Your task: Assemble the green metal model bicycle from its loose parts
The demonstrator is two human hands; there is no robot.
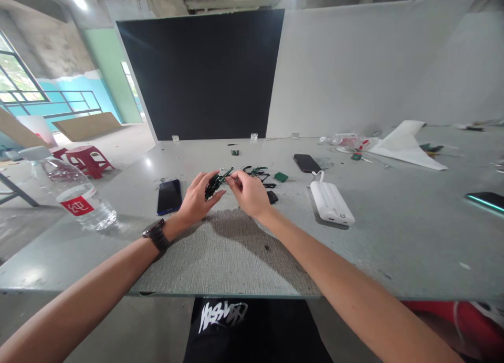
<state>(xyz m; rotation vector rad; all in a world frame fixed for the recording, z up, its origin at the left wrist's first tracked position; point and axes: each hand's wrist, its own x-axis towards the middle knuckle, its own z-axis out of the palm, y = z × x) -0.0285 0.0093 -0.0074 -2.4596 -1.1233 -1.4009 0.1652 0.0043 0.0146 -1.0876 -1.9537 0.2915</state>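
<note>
Black-and-green assembly [213, 187] in grip of left hand [197, 196], right hand [251, 192] beside it, grip narrow, contents unclear.

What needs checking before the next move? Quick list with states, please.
1. Left grip on the black-green piece: ok, curled around it.
2. Right grip pinching a part: cannot tell, too small at the tips.
3. Space beside the right grip free of loose bits: not ok, a small black part lies close by.
4. Green block apart from the right grip: ok, to its right.
5. Water bottle capped and apart from the left forearm: ok.
6. White power bank apart from the right forearm: ok.
</note>
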